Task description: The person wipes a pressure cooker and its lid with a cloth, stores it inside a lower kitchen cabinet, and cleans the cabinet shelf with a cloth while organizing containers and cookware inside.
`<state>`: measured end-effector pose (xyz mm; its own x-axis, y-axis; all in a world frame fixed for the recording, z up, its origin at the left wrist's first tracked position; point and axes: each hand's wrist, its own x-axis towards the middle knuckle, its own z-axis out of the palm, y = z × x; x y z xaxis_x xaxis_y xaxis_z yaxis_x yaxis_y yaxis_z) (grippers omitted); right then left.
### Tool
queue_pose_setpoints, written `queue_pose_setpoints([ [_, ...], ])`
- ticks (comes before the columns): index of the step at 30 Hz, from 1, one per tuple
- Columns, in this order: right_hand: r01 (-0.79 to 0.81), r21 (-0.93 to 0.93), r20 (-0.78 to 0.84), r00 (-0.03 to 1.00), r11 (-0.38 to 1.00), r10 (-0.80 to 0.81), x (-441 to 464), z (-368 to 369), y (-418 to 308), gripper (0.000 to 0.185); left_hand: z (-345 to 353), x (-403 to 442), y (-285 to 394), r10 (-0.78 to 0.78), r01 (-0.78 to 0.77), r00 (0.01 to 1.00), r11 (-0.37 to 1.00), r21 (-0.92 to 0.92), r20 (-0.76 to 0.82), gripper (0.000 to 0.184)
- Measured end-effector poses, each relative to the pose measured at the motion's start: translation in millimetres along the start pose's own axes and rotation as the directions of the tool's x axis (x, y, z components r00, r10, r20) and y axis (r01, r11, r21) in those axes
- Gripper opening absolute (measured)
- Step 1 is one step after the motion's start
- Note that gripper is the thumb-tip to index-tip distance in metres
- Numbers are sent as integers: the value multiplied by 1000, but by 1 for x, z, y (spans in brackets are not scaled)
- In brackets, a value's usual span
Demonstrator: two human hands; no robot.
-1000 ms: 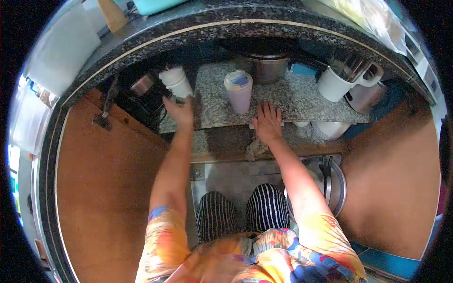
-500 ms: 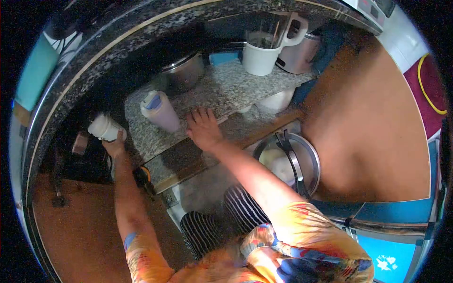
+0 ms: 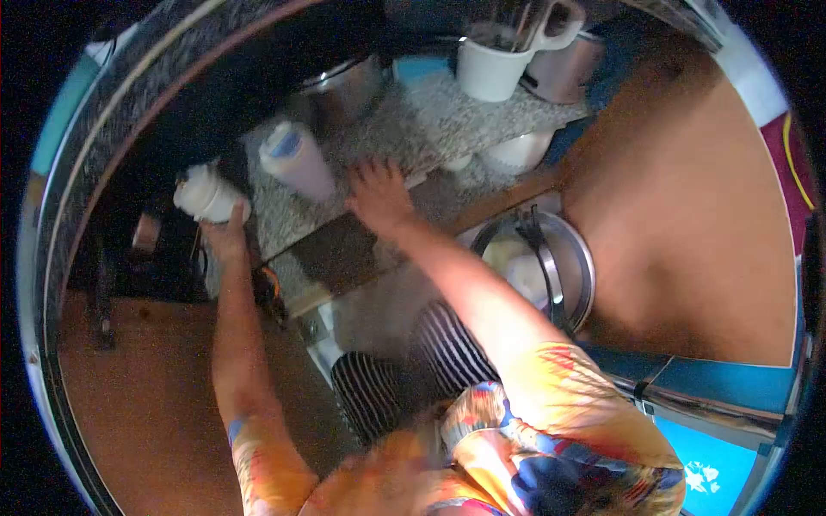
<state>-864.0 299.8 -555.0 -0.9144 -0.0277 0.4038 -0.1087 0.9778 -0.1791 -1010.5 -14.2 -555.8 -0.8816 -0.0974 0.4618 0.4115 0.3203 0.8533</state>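
left hand (image 3: 225,232) curled round white container (image 3: 206,194), left of lilac tumbler (image 3: 299,163) | right hand (image 3: 384,199) spread, gripping nothing visible, right of tumbler | swing container rightward, tumbler could topple tbh

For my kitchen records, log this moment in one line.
Left hand: holding white container at its lower end | Right hand: spread on granite shelf near front edge | Lilac tumbler: on shelf, untouched

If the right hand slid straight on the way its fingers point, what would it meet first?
Probably the metal pot; the right hand would pass beside the lilac tumbler, though depth is unclear in this blur.
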Motion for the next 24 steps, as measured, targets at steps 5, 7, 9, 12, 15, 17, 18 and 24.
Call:
queue_pose_setpoints([
  [5, -15, -19, 115, 993, 1000, 17, 4, -2, -2, 54, 23, -27, 10, -77, 101, 989, 975, 196, -123, 69],
  [7, 7, -25, 113, 994, 1000, -4, 2, -4, 1, 54, 30, -47, 67, -128, 143, 988, 967, 212, -85, 68],
  [9, 14, -23, 144, 989, 1000, -10, 11, -12, -1, 54, 36, -51, 47, 2, 4, 996, 998, 65, -88, 65],
  [12, 28, -39, 55, 998, 999, -26, 12, 7, 2, 54, 40, -46, 26, -85, 119, 982, 972, 202, -166, 74],
  [15, 14, 8, 108, 994, 1000, -14, 10, 4, 0, 55, 35, -52, 48, -80, 108, 977, 986, 130, -200, 74],
  [17, 20, -15, 112, 994, 1000, -19, 8, -6, -3, 56, 35, -49, 44, -54, 67, 981, 996, 67, -187, 74],
  [18, 22, -26, 104, 994, 999, -19, 8, 1, -2, 56, 34, -47, 45, -48, 64, 986, 994, 92, -161, 77],
  [24, 28, -2, 83, 996, 1000, -27, 5, 3, -4, 56, 21, -62, 69, -141, 210, 969, 899, 383, -201, 83],
])
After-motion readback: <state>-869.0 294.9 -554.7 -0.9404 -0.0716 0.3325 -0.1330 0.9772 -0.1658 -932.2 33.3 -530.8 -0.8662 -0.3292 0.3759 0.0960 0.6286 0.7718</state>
